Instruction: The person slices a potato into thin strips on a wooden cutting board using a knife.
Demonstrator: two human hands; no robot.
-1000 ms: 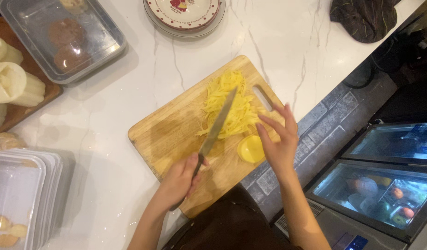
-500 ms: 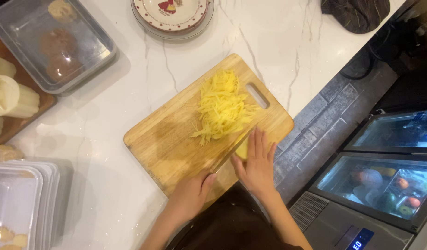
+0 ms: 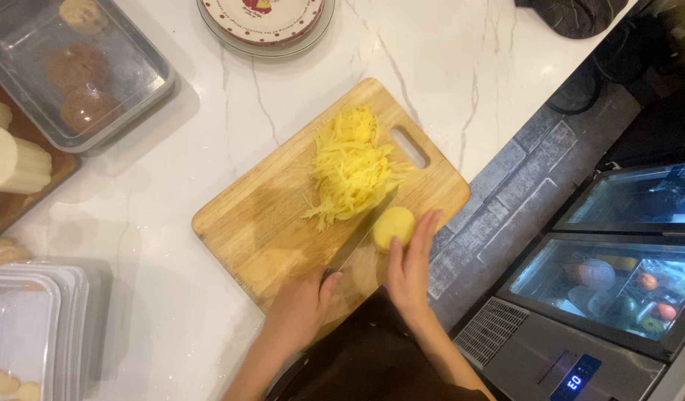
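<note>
A knife point(image 3: 361, 236) is held by its handle in the left hand point(image 3: 302, 312), fingers closed round it, the blade running up and away from the grip across the cutting board point(image 3: 261, 223). Just beside the blade, on its far side from the shreds, a peeled yellow potato piece point(image 3: 394, 227) is steadied under the fingertips of the right hand point(image 3: 409, 271), which is pressed on it rather than wrapped round it.

The potato piece is judged firm and light, but wet and rounded, so it is likely to roll or slip; it is best held from above and behind, flat side down, fingertips kept back from the edge. The pile of potato shreds point(image 3: 350, 167), lying beyond the blade tip, is loose, limp and easily scattered.

Well away from the grip, up and to the left, a clear lidded tray point(image 3: 145, 56) is seen with brown round patties inside. Nearer, at lower left, stacked clear containers point(image 3: 30, 327) hold a few pale round pieces. A patterned plate point(image 3: 264, 30) stands beyond the board; what it holds cannot be told.
</note>
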